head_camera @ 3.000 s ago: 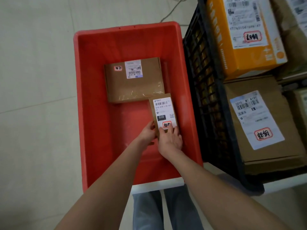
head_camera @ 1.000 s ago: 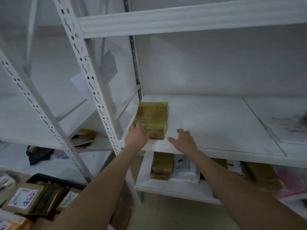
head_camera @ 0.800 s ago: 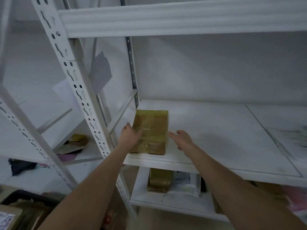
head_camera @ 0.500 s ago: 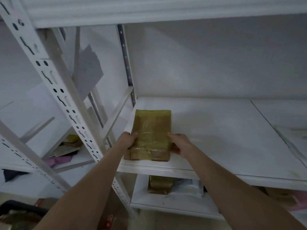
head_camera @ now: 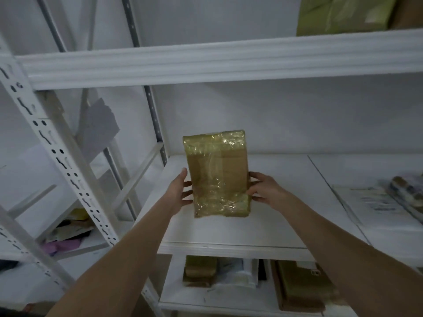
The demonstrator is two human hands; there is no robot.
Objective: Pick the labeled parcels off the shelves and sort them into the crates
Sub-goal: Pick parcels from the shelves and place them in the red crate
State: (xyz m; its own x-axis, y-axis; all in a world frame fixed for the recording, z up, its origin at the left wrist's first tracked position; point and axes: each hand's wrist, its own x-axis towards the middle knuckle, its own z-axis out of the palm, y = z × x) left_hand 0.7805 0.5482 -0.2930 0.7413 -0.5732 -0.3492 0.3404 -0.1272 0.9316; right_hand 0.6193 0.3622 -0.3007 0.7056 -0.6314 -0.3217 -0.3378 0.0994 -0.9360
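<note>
- A person is holding a brown parcel, wrapped in shiny clear tape, between both hands. It is hanging over the near part of the white shelf and looks lifted clear of the board.
- The parcel is standing tilted up, with its broad face turned toward the camera. Its long axis is running upward and away, and its short lower end is lying nearest the person.
- The left hand is clasping the lower left long edge, its fingers curling in behind the parcel.
- The right hand is mirroring this on the right edge, its fingers wrapping round it.
- Both arms are reaching forward about equally, so neither hand is sitting nearer.
- No label is showing on the visible face, so the parcel probably needs turning before sorting.
- No crate is in view, so the carry is likely starting with a pull back toward the body.
</note>
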